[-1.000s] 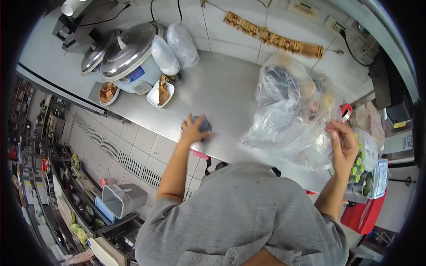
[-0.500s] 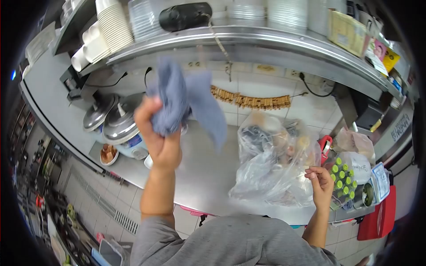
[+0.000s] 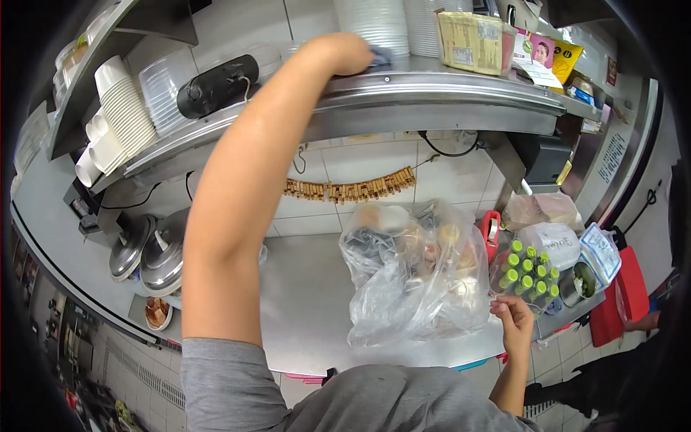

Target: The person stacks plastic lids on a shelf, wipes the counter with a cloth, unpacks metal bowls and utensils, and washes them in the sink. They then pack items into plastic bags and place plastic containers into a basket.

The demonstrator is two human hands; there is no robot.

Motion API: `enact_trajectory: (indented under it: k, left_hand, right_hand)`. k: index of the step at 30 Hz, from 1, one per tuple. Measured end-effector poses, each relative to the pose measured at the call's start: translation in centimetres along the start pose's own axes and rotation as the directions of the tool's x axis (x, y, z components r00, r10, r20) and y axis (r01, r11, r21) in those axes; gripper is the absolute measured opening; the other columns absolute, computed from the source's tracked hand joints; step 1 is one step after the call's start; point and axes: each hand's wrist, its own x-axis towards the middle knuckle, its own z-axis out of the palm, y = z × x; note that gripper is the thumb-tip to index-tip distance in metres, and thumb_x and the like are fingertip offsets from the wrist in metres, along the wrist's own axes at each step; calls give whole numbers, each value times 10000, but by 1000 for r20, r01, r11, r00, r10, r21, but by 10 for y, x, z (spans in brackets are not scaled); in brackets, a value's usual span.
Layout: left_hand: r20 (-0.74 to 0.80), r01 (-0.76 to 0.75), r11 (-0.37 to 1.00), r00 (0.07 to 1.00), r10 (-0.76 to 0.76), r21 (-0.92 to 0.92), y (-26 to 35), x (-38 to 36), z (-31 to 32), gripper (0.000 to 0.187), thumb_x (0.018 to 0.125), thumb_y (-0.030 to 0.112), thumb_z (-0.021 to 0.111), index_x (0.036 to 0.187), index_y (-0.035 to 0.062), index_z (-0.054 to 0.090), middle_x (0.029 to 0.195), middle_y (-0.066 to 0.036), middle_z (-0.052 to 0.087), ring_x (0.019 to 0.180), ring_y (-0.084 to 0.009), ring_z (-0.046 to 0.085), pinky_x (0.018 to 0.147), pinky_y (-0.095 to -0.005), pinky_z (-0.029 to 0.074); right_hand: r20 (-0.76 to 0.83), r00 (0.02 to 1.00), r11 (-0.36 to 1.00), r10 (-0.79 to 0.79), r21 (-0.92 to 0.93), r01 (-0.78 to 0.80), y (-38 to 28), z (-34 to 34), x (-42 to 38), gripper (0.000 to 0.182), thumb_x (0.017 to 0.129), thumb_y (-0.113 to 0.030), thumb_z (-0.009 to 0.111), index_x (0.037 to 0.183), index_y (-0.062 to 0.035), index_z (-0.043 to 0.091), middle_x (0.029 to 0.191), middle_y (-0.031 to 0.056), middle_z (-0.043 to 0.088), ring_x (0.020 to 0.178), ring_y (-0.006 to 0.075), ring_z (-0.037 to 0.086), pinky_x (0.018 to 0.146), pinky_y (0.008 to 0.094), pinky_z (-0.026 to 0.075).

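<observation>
Blue-grey cloth [image 3: 381, 56] lies on the metal shelf [image 3: 446, 83] above the surface [image 3: 306, 288], mostly hidden by the person's left hand [image 3: 349, 54]. What I can see of it pokes out to the right past the knuckles, its longer side running roughly along the shelf's front edge. That hand is bent down over it with the fingers out of sight, so I cannot tell how tightly they close. Just behind stands a stack of clear containers [image 3: 378, 25]; the rounded front lip is close below, and a narrow bare strip runs rightward to the yellowish box [image 3: 473, 43]. Down on the surface, the right hand [image 3: 517, 327] is bent beside the plastic bags [image 3: 414, 288], thumb and forefinger near each other; whether they pinch the film I cannot tell. Half a second ago the cloth was up in the air, a loose flap hanging; a second ago it was on the surface beneath the left hand.
</observation>
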Motion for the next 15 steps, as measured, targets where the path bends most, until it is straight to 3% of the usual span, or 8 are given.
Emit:
enact_trajectory:
  k: [2, 4, 6, 8, 10, 12, 14, 15]
  left_hand:
    - [-46, -23, 999, 999, 21, -31, 21, 6, 4, 453, 977, 404, 448, 1257, 73, 581, 1190, -174, 635, 1054, -375, 606, 936, -430, 453]
    - [-126, -150, 920, 986, 111, -363, 45, -15, -7, 441, 984, 406, 450, 1224, 64, 593, 1094, -145, 658, 971, -328, 629, 877, -400, 478]
    - [-76, -197, 746, 978, 194, -636, 55, -37, -11, 297, 920, 200, 555, 1188, 99, 633, 1145, -154, 643, 1091, -342, 587, 945, -410, 459]
    - [-199, -307, 746, 952, 234, -591, 50, -65, -12, 282, 921, 239, 582, 1126, 55, 644, 1101, -173, 645, 1053, -311, 602, 922, -382, 456]
    - [-278, -258, 917, 945, 173, -305, 38, -80, -3, 285, 929, 244, 571, 1147, 73, 640, 1204, -214, 590, 1069, -332, 592, 926, -390, 454]
    - [-181, -115, 948, 981, 63, -297, 27, -101, -7, 341, 948, 315, 565, 1223, 118, 604, 1389, -229, 443, 1166, -331, 532, 990, -389, 414]
    - [-456, -290, 945, 868, 194, -149, 20, -123, 14, 256, 929, 144, 564, 1154, 31, 615, 1072, -117, 619, 968, -258, 625, 824, -327, 476]
    - [-493, -341, 920, 844, 210, -192, 33, -137, 21, 275, 874, 51, 567, 1144, 31, 621, 1093, -110, 615, 991, -259, 621, 835, -322, 476]
  right_hand:
    - [-40, 999, 999, 33, 21, -32, 10, -8, -3, 187, 935, -118, 618, 1038, 37, 625, 919, 107, 681, 855, 170, 657, 775, 291, 526]
    - [-60, 997, 998, 57, -1, -57, 6, -1, 0, 192, 945, -115, 590, 1054, 41, 615, 906, 99, 668, 814, 141, 633, 769, 266, 507]
    - [-9, 1000, 999, 19, -30, -20, 6, 6, 3, 176, 937, -98, 602, 1040, 42, 629, 919, 107, 685, 859, 167, 658, 774, 287, 522]
    - [29, 999, 998, 36, -48, -35, 3, 17, 5, 172, 934, -94, 604, 1040, 39, 631, 921, 105, 688, 863, 166, 662, 773, 283, 521]
    - [64, 997, 998, 39, -58, -35, 0, 28, 13, 170, 930, -89, 605, 1041, 37, 633, 923, 103, 691, 867, 165, 665, 772, 280, 519]
    - [141, 990, 984, -26, -170, 50, 0, 35, 14, 171, 923, -88, 615, 1046, 29, 637, 917, 95, 695, 876, 165, 672, 777, 276, 517]
    - [206, 978, 987, -40, -146, 72, -1, 39, 10, 177, 922, -90, 616, 1058, 22, 636, 944, 94, 693, 892, 168, 674, 784, 285, 517]
    - [235, 972, 1000, -8, -2, 9, 0, 44, 6, 175, 919, -67, 614, 1068, 23, 630, 981, 104, 684, 924, 180, 666, 822, 310, 528]
